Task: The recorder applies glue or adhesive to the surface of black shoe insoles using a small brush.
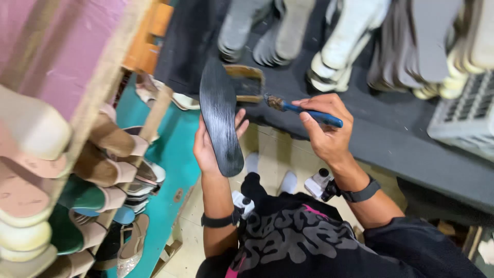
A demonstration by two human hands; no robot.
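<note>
My left hand holds a long black shoe sole from below, its ridged face turned up and its toe pointing away from me. My right hand grips a brush with a blue handle. The brush's bristle end reaches left toward a small wooden-rimmed tray of dark glue on the grey workbench. The sole's far end overlaps the tray's left side.
Rows of pale and grey insoles lie on the bench beyond the tray. A white slotted crate sits at the right. A wooden rack at the left holds finished shoes beside a teal board.
</note>
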